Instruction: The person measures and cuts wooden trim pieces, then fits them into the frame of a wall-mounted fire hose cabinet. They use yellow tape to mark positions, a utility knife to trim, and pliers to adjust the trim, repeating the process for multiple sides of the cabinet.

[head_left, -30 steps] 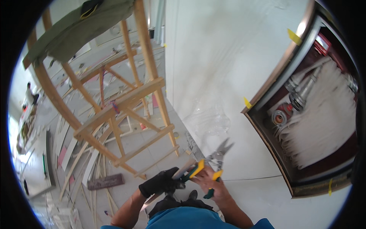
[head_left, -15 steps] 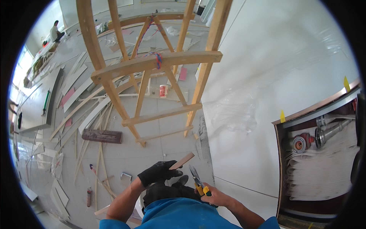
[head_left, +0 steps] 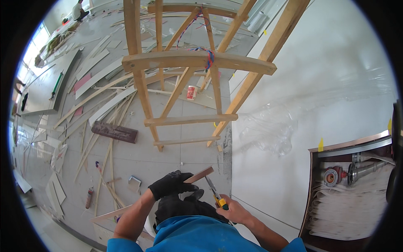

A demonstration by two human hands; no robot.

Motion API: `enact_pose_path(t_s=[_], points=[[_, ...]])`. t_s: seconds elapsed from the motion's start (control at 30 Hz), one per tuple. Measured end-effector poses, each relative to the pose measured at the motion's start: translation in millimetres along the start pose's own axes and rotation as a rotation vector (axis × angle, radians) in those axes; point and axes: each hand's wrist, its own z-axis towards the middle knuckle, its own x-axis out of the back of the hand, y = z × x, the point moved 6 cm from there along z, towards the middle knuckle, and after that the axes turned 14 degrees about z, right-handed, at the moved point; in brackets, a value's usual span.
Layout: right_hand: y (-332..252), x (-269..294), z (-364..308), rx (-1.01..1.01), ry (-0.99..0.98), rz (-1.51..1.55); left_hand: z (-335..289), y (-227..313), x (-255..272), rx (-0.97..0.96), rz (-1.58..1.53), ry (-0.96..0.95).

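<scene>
My left hand [head_left: 170,184], in a black glove, pinches a short, flat, brownish strip [head_left: 201,174] with its free end pointing up and to the right. My bare right hand [head_left: 234,209] grips hand snips [head_left: 221,202] with yellow and black handles. Their grey jaws reach up to the strip's free end, close under its corner. I cannot tell whether the jaws touch the strip or overlap it. Both hands are in front of my blue shirt and dark trousers.
A wooden stepladder [head_left: 191,120], tied with coloured cord, stands ahead. Scattered boards and strips [head_left: 109,108], a dark brown block [head_left: 114,131] and a sealant tube [head_left: 89,198] lie at left. A recessed cabinet [head_left: 312,185] with folded white hose is at right. A person [head_left: 79,11] crouches far left.
The snips' jaws have come up to the strip's free end, where a gap showed before. Both hands keep their holds. My view has shifted, so the ladder appears further right.
</scene>
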Motion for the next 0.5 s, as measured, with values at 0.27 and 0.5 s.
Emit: enact_pose_path(t_s=[0.27, 0.5], points=[[-14, -12, 17, -0.009, -0.012, -0.076, -10, -20, -1, 0.022, 0.03, 0.076], [-18, -19, 24, 0.033, 0.021, -0.174, -22, -33, -1, 0.007, 0.037, 0.102]])
